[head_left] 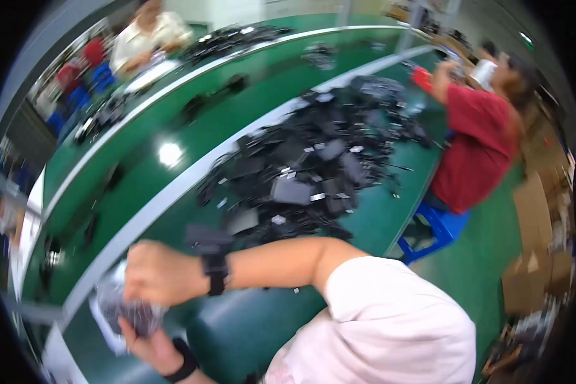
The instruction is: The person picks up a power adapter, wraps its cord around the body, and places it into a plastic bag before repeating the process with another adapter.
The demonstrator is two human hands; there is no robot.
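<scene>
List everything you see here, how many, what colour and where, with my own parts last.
Plastic bag: one, clear with dark contents, between the hands
Heap of cabled devices: one, mostly black, on the worktable; pieces uncountable
Worktable: one, green, centre
Conveyor belt: one, green, left of the heap
Belt items: several, dark, blurred
Red-shirted co-worker: one, upper right
Pale-shirted co-worker: one, upper left
Stool: one, blue, under the red-shirted co-worker
Cardboard boxes: several, brown, right
Wristbands: two, black, one per wrist
Sleeve: one, pale, lower right
Right hand: one, bare, at the bag's top
Left hand: one, bare, below the bag
</scene>
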